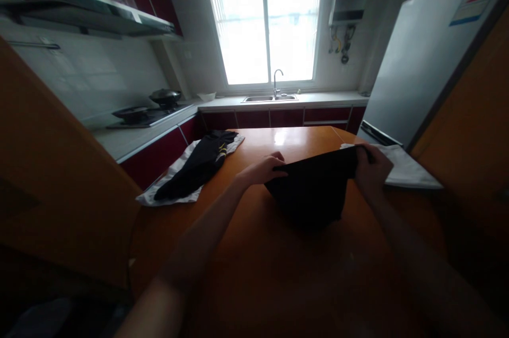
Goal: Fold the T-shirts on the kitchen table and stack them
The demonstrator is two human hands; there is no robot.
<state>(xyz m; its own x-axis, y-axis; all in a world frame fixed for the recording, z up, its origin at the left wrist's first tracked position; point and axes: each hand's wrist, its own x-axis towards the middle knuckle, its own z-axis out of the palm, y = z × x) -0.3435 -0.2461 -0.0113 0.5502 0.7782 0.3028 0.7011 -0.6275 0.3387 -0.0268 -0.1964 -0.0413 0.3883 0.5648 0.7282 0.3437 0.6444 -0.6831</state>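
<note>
A black piece of cloth (pixel 312 189), perhaps a garment, hangs between my hands above the wooden table (pixel 246 253). My left hand (pixel 264 169) grips its upper left edge between thumb and fingers. At the upper right corner, my right hand (pixel 371 167) is closed on the same cloth. The fabric droops below the hands, its lower end close to the tabletop; whether it touches is too dark to tell. On the table's left side lies a black garment (pixel 199 160) with a small yellow mark, on top of white cloth (pixel 178 199).
White folded cloth (pixel 409 168) lies at the table's right edge, partly behind my right hand. Beyond the table are a counter with a sink (pixel 270 98), a stove with pans (pixel 165 96) at left, and a fridge (pixel 417 57) at right.
</note>
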